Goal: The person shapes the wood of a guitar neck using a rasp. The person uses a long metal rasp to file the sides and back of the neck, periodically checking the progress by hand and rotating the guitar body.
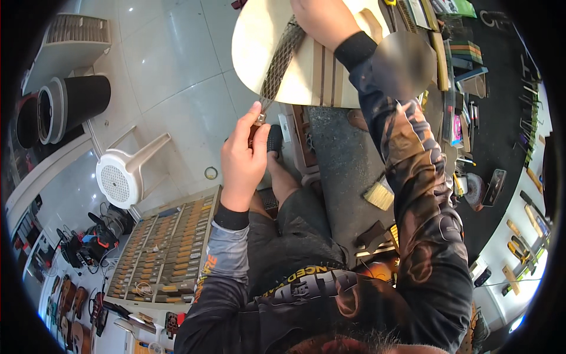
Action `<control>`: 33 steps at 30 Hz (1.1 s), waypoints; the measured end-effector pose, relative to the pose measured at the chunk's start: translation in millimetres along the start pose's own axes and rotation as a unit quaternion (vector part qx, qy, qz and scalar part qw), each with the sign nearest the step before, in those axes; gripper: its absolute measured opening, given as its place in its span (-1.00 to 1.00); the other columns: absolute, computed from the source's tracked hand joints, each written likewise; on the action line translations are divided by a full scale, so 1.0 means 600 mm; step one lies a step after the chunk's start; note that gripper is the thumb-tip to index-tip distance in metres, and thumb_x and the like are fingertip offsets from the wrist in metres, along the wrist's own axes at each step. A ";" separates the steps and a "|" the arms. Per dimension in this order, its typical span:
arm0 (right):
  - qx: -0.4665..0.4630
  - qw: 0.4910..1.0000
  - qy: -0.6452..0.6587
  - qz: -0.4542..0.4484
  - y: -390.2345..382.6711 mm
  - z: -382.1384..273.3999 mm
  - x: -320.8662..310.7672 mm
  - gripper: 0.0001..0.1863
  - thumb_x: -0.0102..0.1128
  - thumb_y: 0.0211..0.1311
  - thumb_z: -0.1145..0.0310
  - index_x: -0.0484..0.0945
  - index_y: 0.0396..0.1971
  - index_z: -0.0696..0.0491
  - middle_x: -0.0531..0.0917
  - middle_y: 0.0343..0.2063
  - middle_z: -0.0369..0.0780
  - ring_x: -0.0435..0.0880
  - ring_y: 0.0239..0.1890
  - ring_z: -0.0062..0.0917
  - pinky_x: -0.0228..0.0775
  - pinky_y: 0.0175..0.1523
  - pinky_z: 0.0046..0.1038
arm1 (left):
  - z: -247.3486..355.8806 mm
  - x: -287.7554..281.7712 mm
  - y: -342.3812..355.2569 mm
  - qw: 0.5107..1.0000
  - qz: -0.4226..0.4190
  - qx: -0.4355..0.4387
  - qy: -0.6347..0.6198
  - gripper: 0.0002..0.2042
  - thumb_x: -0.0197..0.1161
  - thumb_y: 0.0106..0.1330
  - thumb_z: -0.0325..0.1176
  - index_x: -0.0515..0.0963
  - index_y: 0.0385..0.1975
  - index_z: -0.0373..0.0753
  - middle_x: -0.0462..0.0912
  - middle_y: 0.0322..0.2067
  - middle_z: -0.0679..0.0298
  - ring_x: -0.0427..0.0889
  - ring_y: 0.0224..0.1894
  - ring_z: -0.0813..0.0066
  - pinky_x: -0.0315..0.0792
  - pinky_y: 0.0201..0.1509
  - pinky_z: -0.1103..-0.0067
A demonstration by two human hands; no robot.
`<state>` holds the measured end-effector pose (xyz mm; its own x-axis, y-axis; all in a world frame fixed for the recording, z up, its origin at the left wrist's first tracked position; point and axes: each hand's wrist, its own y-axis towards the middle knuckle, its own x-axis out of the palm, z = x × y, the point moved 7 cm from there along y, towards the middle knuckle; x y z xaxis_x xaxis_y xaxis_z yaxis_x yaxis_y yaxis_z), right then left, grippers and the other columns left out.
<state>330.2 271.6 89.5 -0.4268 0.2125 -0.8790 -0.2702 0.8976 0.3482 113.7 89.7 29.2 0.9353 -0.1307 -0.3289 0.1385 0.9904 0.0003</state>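
Over the front edge of the bench, a pale wooden guitar body lies flat with two dark stripes running down its middle. The left hand is closed in a pinch, thumb and fingertips gripping the lower end of a long rasp whose mesh-like blade slants up across the wood. The right hand rests at the top of the guitar body, partly cut off by the picture's edge — whether it presses the rasp's far end or the wood, I cannot tell.

On the floor to the left sits a wide wooden tray, split into many narrow compartments, most of them filled with small tan and yellow pieces — too small to make out. A white plastic stool lies tipped on its side beside it, and two dark round bins lie further left. Brushes and small tools are scattered along the bench on the right.
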 end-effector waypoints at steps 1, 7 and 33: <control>-0.002 1.000 0.000 0.000 -0.007 0.007 -0.006 -0.47 -0.04 0.27 0.64 0.48 0.28 0.25 0.44 0.38 0.14 0.21 0.53 0.15 0.06 0.60 -0.08 | 0.001 0.002 0.003 1.000 -0.015 -0.023 0.000 -0.60 0.33 0.43 -0.46 0.57 0.27 -0.26 0.76 -0.24 0.04 0.75 -0.33 0.23 0.60 -0.22 0.42; -0.020 0.998 0.047 -0.040 -0.088 -0.075 -0.031 -0.43 -0.07 0.27 0.67 0.46 0.32 0.21 0.39 0.42 0.13 0.17 0.55 0.14 -0.01 0.62 -0.02 | -0.021 -0.002 -0.134 0.997 -0.067 0.008 0.049 -0.53 0.32 0.41 -0.51 0.54 0.33 -0.27 0.75 -0.28 0.03 0.73 -0.35 0.14 0.56 -0.15 0.39; 0.037 0.998 0.051 -0.008 -0.104 -0.065 -0.021 -0.41 -0.13 0.39 0.65 0.33 0.43 0.14 0.46 0.30 0.14 0.31 0.44 0.10 0.05 0.57 -0.08 | -0.013 0.000 -0.121 0.995 -0.063 0.028 0.074 -0.60 0.39 0.34 -0.51 0.59 0.18 -0.35 0.75 -0.35 0.09 0.72 -0.37 0.12 0.51 0.07 0.28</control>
<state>318.7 197.5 91.6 -0.5103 0.1607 -0.8449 -0.2150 0.9274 0.3062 101.1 18.0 21.6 0.8522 -0.2407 -0.4646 0.2731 0.9620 0.0025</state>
